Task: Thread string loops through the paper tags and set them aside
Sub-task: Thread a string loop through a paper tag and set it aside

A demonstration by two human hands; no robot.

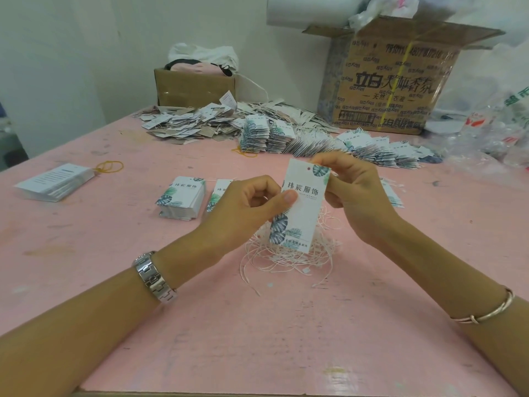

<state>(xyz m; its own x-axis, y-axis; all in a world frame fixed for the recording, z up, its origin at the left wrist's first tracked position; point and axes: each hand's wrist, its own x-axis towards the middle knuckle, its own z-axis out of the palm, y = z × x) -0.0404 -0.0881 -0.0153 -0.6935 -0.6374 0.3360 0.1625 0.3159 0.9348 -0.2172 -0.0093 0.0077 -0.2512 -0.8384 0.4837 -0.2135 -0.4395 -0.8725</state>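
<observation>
I hold one white paper tag [303,204] with leaf print and black characters upright above the pink table [257,339]. My left hand [243,207] pinches its left edge between thumb and fingers. My right hand [355,190] pinches the tag's top right corner, beside the small punched hole. A loose heap of white string loops [289,256] lies on the table directly under the tag. Whether a string is in my right fingers is hidden. Two short stacks of unthreaded tags [183,199] stand left of my left hand.
A long row of threaded tags [329,141] and a scattered pile [194,121] lie at the back. Two cardboard boxes [392,81] stand behind them. A white card stack [54,181] and yellow rubber bands [110,166] lie at left. Plastic bags [498,133] crowd the right.
</observation>
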